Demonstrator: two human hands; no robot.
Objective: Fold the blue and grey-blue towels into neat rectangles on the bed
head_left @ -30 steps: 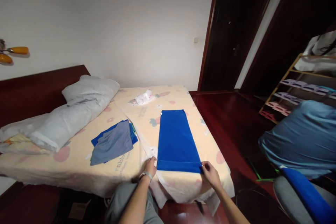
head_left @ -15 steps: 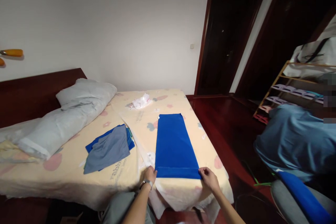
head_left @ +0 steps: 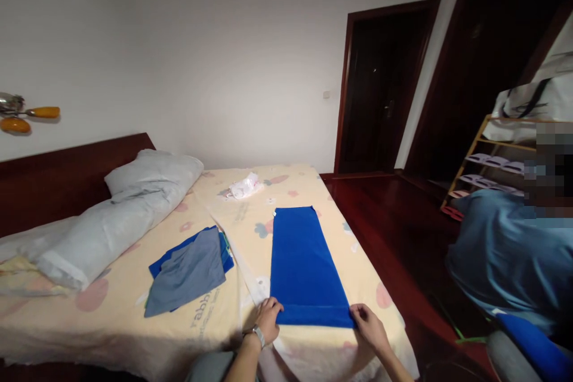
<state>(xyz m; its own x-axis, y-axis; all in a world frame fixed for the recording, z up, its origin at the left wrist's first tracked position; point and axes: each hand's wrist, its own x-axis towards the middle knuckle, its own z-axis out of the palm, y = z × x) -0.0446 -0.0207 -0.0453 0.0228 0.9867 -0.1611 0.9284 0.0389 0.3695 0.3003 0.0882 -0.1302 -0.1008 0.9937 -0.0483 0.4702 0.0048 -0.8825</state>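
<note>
Flanking the oblong blue cloth (head_left: 307, 262), left grip (head_left: 268, 319) and right grip (head_left: 370, 327) pinch its folded end.

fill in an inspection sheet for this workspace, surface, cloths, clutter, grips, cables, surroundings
Surface: bed under a pale yellow printed sheet
Job's things: blue cloth spread flat, with a strip marked off along its near end; gray cloth on top of other blue pieces to its left
Clutter: crumpled white bundle at the far side; gray quilt bunched toward the headboard
Grips: left grip at the blue cloth's near left corner, pinch unclear; right grip pinching the near right corner
Cables: nothing seen; dark floor hides detail
Surroundings: white wall, dark door, footwear rack on the right
</note>
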